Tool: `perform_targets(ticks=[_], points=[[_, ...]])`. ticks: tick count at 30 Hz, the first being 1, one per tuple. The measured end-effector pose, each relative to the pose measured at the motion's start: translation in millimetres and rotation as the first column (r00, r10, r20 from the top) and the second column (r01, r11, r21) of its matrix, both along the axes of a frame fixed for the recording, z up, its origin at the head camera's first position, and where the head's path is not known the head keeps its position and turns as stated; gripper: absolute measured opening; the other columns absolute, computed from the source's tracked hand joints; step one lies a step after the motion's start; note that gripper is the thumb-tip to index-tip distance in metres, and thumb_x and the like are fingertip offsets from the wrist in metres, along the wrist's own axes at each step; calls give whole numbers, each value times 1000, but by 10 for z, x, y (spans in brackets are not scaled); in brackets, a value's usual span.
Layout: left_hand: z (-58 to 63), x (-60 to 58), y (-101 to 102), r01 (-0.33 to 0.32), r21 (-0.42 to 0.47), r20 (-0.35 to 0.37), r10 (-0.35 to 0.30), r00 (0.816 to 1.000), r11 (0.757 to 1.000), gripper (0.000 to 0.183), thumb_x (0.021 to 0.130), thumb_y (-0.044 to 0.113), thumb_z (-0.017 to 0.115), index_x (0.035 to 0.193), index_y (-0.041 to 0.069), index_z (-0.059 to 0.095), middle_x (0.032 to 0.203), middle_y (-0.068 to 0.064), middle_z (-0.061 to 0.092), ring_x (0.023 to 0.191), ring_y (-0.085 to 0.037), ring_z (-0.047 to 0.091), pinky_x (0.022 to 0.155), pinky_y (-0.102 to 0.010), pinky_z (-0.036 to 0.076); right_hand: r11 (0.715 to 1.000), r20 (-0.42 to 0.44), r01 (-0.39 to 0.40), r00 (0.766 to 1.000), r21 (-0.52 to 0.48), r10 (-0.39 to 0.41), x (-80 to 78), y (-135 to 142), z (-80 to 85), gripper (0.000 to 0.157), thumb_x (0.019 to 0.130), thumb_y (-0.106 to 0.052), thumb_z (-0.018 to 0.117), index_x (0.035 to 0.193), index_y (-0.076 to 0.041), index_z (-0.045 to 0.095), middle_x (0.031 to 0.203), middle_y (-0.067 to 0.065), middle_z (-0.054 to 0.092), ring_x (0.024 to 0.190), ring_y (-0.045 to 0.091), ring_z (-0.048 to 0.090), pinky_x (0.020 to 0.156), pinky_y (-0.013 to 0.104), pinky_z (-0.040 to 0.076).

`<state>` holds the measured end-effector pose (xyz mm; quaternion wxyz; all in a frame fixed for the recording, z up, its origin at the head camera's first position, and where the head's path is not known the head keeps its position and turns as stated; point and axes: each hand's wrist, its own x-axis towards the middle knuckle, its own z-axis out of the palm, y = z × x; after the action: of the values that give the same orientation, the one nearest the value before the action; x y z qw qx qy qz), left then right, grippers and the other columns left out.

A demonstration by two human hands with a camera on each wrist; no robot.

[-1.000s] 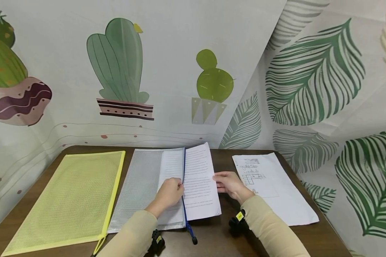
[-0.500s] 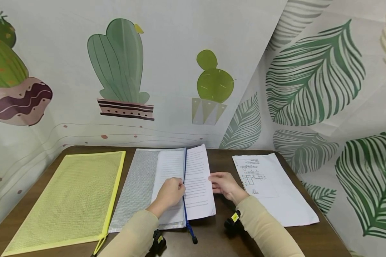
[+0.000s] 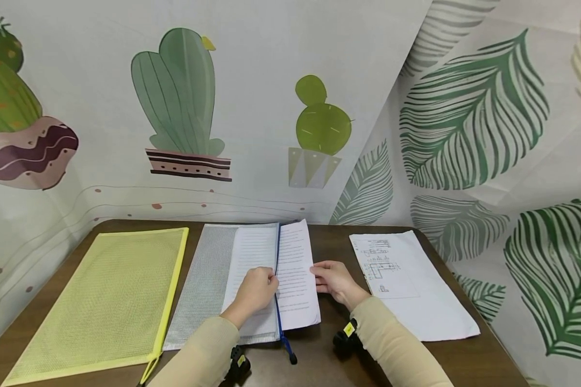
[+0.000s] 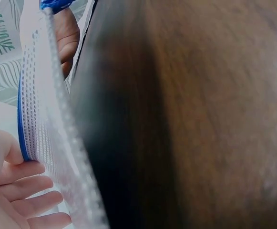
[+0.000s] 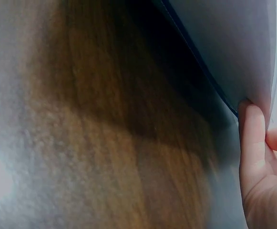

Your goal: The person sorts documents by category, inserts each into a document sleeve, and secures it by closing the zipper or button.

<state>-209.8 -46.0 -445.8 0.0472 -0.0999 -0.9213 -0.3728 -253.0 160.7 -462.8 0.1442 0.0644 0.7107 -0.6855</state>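
Note:
A clear mesh zipper pouch [image 3: 196, 293] with a blue zipper edge lies mid-table in the head view. My left hand [image 3: 256, 290] pinches its blue-edged opening; the left wrist view shows thumb and finger at that edge [image 4: 20, 119], the other fingers spread behind the mesh. Printed sheets of paper [image 3: 297, 295] are partly inside the pouch, their left part showing through the mesh and a strip sticking out at the right. My right hand [image 3: 336, 282] pinches the right edge of these sheets, thumb on one side and fingers on the other [image 5: 252, 143].
A yellow mesh zipper pouch [image 3: 106, 295] lies flat at the left. White paper with a line drawing [image 3: 406, 279] lies at the right table end. A blue zipper pull [image 3: 290, 352] hangs toward the front. Behind the brown table [image 3: 314, 365] is a cactus-print cloth [image 3: 261, 107].
My right hand has moved left, sliding the printed sheets further into the mesh pouch, so the strip outside is narrower. My left hand stays at the pouch's opening.

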Motion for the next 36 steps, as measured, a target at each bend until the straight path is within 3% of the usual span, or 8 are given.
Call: perform_targets(ticks=[15, 28, 36], points=[[-16, 5, -2, 1, 32, 3, -1, 1000, 999, 34, 89, 7, 48, 56, 14, 42, 47, 7, 33, 40, -4, 29, 36, -13, 21, 997, -16, 57, 998, -57, -58, -3, -125, -48, 31, 86, -6, 64, 111, 12, 58, 71, 2, 67, 59, 10, 64, 53, 25, 55], [-39, 0, 2, -4, 46, -5, 4, 1000, 999, 30, 89, 6, 48, 59, 10, 50, 49, 6, 36, 40, -4, 31, 37, -12, 21, 999, 6, -32, 999, -42, 32, 17, -80, 17, 35, 85, -4, 61, 115, 13, 57, 75, 4, 69, 66, 13, 67, 57, 27, 57], [-34, 2, 7, -8, 59, -12, 9, 1000, 998, 30, 89, 5, 48, 59, 10, 50, 50, 5, 38, 40, -4, 30, 36, -12, 21, 1000, -3, 3, 1000, -18, -3, 14, -95, -35, 32, 84, -3, 64, 110, 13, 59, 75, 5, 69, 64, 13, 66, 56, 28, 57]])
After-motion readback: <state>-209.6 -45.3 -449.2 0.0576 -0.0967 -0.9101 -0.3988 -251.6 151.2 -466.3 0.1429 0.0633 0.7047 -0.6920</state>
